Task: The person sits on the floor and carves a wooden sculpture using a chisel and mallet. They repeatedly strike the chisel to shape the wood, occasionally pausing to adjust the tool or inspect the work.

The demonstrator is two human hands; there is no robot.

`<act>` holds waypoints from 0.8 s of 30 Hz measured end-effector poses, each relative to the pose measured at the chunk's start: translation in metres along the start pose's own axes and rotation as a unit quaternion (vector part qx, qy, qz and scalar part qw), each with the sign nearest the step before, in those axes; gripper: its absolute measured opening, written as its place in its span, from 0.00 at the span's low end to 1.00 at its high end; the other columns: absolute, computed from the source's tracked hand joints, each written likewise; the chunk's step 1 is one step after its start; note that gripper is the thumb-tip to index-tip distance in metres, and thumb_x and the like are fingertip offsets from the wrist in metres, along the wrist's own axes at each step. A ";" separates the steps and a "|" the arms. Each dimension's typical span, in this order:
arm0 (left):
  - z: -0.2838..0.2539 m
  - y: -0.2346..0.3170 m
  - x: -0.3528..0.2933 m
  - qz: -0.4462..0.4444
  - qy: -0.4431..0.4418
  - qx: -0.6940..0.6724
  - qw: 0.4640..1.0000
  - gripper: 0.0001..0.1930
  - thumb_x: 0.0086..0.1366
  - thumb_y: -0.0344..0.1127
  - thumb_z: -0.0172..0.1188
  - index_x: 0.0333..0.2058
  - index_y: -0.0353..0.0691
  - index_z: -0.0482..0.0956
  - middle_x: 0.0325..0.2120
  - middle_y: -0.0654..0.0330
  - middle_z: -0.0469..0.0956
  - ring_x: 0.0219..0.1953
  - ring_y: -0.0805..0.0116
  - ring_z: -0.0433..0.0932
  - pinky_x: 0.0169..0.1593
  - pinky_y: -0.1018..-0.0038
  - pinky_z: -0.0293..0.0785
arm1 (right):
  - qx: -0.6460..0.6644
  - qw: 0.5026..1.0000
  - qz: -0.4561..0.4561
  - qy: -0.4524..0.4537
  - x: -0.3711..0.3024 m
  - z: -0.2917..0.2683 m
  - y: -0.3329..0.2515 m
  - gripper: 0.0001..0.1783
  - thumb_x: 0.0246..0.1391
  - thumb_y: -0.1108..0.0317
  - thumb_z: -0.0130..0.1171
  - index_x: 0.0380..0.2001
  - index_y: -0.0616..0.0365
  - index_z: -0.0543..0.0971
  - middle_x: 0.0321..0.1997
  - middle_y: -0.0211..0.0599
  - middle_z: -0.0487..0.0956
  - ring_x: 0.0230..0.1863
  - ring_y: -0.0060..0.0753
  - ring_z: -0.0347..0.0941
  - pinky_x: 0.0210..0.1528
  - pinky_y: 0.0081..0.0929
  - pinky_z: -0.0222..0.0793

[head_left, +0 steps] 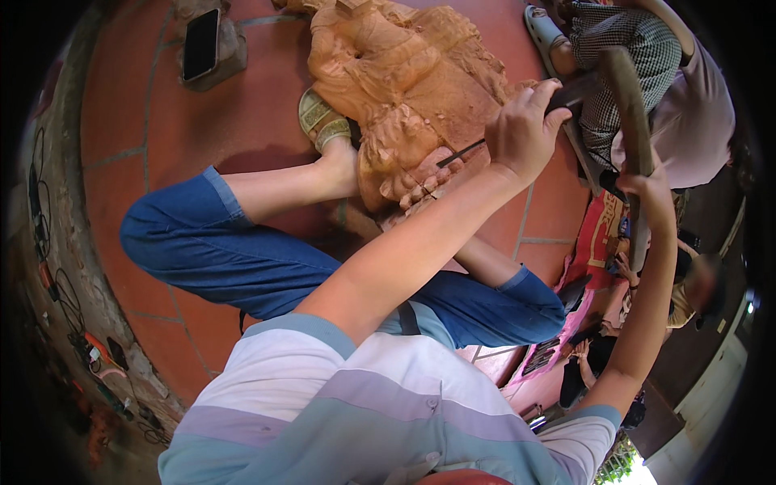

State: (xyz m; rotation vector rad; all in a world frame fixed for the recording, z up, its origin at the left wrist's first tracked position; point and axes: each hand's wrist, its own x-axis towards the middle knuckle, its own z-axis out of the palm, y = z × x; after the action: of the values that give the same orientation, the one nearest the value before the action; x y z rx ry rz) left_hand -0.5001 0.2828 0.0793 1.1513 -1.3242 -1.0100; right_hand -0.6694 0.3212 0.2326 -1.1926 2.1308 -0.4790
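A reddish-brown wood carving [388, 65] with deep relief lies on the floor in front of me, between my bare lower legs. My left hand [524, 133] is closed around a chisel [462, 153]. Its thin dark blade slants down left to the carving's near right part, and its handle sticks out past my fist. Raised at the right, my right hand [651, 192] grips a curved wooden mallet [629, 105]. The mallet's upper part is near the chisel's handle end; whether they touch, I cannot tell.
A phone [201, 44] rests on a block at the far left. Cables [69, 315] run along the left edge of the red tiled floor [242, 105]. Another person [671, 97] sits close at the far right. More people and a red cloth [594, 242] are at the right.
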 end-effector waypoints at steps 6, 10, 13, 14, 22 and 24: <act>0.006 -0.010 0.011 -0.034 0.010 0.048 0.998 0.17 0.61 0.48 0.57 0.46 0.49 0.73 0.29 0.58 0.76 0.33 0.53 0.77 0.34 0.61 0.72 | 0.054 0.997 0.056 -0.018 0.020 0.000 -0.005 0.15 0.35 0.78 0.56 0.33 0.60 0.72 0.20 0.29 0.70 0.20 0.21 0.66 0.23 0.18 0.61; 0.001 -0.012 0.006 -0.032 0.008 0.037 0.999 0.17 0.61 0.48 0.57 0.46 0.49 0.73 0.30 0.58 0.76 0.33 0.54 0.77 0.34 0.61 0.73 | 0.023 0.996 0.075 -0.029 0.030 -0.005 -0.004 0.17 0.34 0.79 0.55 0.34 0.62 0.72 0.19 0.31 0.70 0.19 0.22 0.65 0.22 0.21 0.61; -0.006 -0.005 0.005 -0.018 0.007 0.029 0.999 0.18 0.60 0.46 0.58 0.47 0.48 0.73 0.31 0.59 0.77 0.34 0.54 0.78 0.35 0.62 0.73 | 0.111 0.991 0.075 -0.013 0.032 -0.008 0.001 0.23 0.32 0.80 0.56 0.39 0.61 0.72 0.21 0.30 0.70 0.20 0.21 0.66 0.24 0.21 0.62; -0.008 -0.003 0.003 -0.009 0.009 0.024 1.000 0.18 0.60 0.46 0.59 0.47 0.48 0.73 0.31 0.59 0.77 0.34 0.54 0.78 0.35 0.62 0.74 | 0.069 0.996 0.053 -0.027 0.026 -0.007 0.002 0.21 0.32 0.79 0.56 0.37 0.60 0.72 0.21 0.29 0.70 0.21 0.21 0.66 0.25 0.20 0.62; -0.001 0.000 0.002 0.047 -0.012 0.006 0.999 0.18 0.59 0.44 0.61 0.48 0.50 0.74 0.31 0.61 0.78 0.31 0.59 0.79 0.31 0.66 0.74 | 0.031 0.999 0.032 0.022 0.004 0.003 -0.005 0.15 0.33 0.77 0.59 0.31 0.58 0.72 0.23 0.28 0.71 0.22 0.20 0.66 0.26 0.20 0.61; 0.001 -0.003 0.003 0.045 0.002 0.008 0.999 0.18 0.59 0.44 0.61 0.48 0.50 0.74 0.30 0.61 0.78 0.31 0.58 0.79 0.31 0.66 0.74 | 0.044 0.998 0.027 0.031 0.003 -0.001 -0.006 0.16 0.33 0.76 0.59 0.32 0.58 0.72 0.23 0.28 0.71 0.22 0.21 0.66 0.26 0.20 0.61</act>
State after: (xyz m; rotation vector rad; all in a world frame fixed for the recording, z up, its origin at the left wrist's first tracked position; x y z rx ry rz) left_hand -0.5012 0.2796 0.0770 1.0968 -1.3704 -0.9325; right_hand -0.6675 0.3155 0.2361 -1.0815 2.1659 -0.5858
